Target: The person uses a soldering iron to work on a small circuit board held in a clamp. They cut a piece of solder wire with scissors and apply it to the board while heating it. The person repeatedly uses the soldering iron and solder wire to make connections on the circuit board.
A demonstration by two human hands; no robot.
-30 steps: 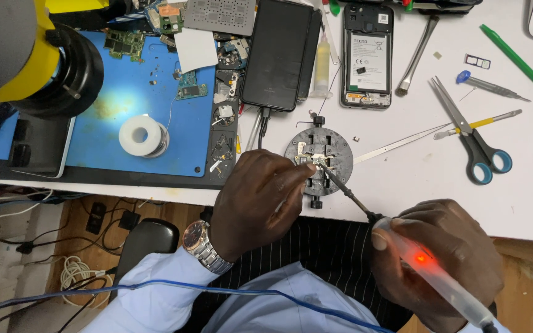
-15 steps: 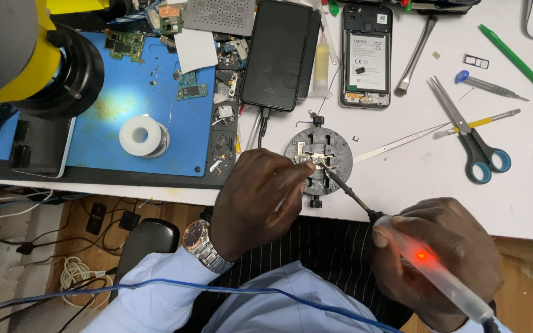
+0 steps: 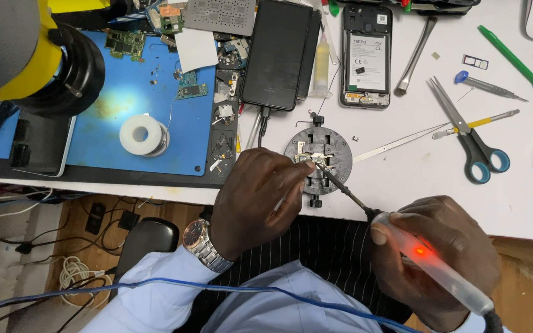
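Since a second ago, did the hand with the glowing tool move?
No. The right hand and its soldering iron sit in the same spot against the round black holder, tip at its middle.

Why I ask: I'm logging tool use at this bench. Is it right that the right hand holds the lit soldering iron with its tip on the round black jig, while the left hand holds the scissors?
Not quite. In the head view the right hand does hold the lit soldering iron with its tip at the round black jig. But the left hand rests its fingertips at that jig; the scissors lie untouched on the table.
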